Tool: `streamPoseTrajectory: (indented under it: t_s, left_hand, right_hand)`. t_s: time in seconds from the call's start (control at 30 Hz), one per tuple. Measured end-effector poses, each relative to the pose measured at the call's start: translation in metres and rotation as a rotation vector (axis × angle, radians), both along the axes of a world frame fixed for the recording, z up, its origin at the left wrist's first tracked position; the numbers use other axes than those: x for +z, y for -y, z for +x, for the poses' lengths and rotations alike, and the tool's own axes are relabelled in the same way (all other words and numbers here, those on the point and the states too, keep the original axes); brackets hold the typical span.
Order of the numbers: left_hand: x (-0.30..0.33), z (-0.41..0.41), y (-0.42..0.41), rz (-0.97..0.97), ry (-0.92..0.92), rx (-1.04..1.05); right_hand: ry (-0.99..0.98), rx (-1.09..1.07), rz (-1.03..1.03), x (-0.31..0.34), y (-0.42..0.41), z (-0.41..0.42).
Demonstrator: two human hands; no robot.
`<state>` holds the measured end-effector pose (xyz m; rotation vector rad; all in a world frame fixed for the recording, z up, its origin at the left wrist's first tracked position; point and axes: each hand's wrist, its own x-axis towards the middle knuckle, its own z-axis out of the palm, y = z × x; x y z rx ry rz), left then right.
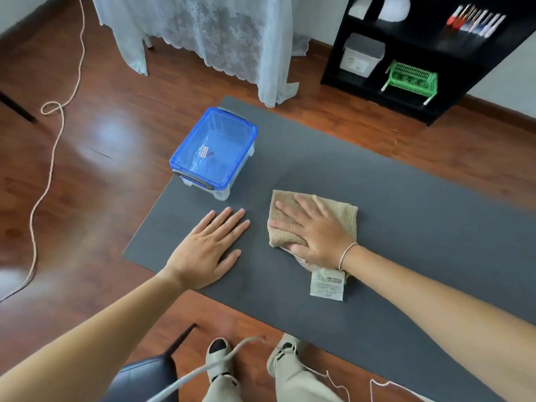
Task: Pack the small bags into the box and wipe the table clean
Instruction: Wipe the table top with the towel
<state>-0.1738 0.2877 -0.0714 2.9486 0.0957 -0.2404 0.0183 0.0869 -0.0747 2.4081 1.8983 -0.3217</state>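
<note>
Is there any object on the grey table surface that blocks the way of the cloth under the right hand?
Only the lidded clear plastic box with blue rim at the far left corner of the grey table, and the flat left hand beside the beige cloth under the right hand.

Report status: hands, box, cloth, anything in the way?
Left hand flat on table, empty. Right hand pressing cloth onto table. Box lidded, far left corner. No loose bags visible; nothing blocks.

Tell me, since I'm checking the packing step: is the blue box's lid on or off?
On. The blue-rimmed lid sits flat across the box, its dark front latch down. Contents show only dimly through the clear top.
</note>
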Motion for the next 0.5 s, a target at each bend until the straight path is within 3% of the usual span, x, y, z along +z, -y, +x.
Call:
streamPoseTrajectory:
  t_s: [0.07, 0.1, 0.23, 0.33, 0.4, 0.5]
  left_hand:
    - [0.0, 0.0, 0.001, 0.011, -0.023, 0.015]
    - [0.0, 0.0, 0.002, 0.016, -0.027, 0.024]
    - [0.001, 0.002, 0.003, 0.023, -0.029, 0.037]
    - [0.0, 0.002, 0.002, 0.015, -0.023, 0.052]
    - [0.0, 0.002, 0.001, 0.009, -0.029, 0.053]
    - [0.002, 0.003, 0.004, 0.011, -0.041, 0.066]
  right_hand:
    - [-0.061, 0.165, 0.006, 0.003, -0.005, 0.033]
    - [-0.055, 0.135, 0.011, 0.003, -0.012, 0.057]
    - [0.002, -0.36, 0.091, 0.002, -0.056, 0.136]
    - [-0.008, -0.494, 0.097, -0.001, -0.081, 0.142]
    - [-0.022, -0.451, 0.087, -0.001, -0.082, 0.119]
    - [-0.057, -0.168, 0.094, -0.003, -0.062, 0.054]
